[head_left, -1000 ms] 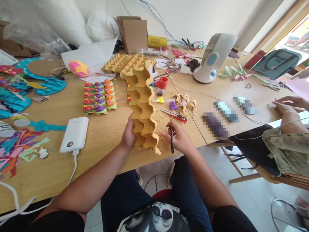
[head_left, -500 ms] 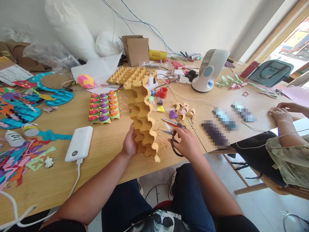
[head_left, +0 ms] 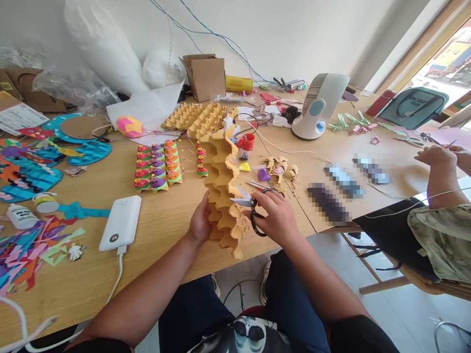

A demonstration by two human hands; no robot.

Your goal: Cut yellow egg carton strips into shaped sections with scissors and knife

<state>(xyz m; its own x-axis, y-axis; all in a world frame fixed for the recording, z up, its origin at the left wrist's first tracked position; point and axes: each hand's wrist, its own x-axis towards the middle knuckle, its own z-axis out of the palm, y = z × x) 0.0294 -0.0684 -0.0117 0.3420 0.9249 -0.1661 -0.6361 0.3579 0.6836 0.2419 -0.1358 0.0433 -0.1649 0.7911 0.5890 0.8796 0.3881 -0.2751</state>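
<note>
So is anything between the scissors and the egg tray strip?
Nothing visible. The scissors in the right hand have open blades right at the egg tray strip, which the left hand holds upright.

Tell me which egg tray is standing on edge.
The egg tray gripped by the left hand, nearest the person; the other tray lies flat farther back.

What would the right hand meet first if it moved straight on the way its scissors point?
The egg tray strip that the left hand holds upright. The scissors in the right hand point left, and their tips seem almost at its edge, though depth is unclear.
</note>
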